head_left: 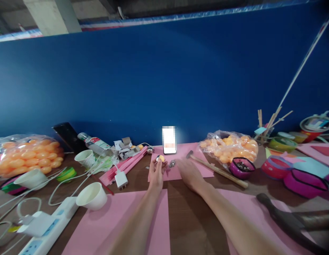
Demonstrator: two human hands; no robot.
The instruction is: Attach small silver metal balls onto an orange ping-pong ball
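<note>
My left hand (156, 174) pinches a small orange and silver ball (160, 159) over a pink sheet (177, 175). Just right of it, a small silver ornament (172, 163) lies on the same sheet. My right hand (189, 173) is low over the sheet's right part, near the ornament; its fingers are blurred and partly hidden, so what they hold, if anything, cannot be made out. Behind both hands stands a lit phone (169, 141). A wooden-handled hammer (220, 170) lies to the right of my right hand.
Bags of orange balls lie left (29, 157) and right (230, 145). A purple bowl (242, 168) holds small metal pieces. White cup (92, 196), power strip (51, 226) and cables are at left; a claw hammer (283, 219) lies front right. A blue wall (159, 71) rises behind.
</note>
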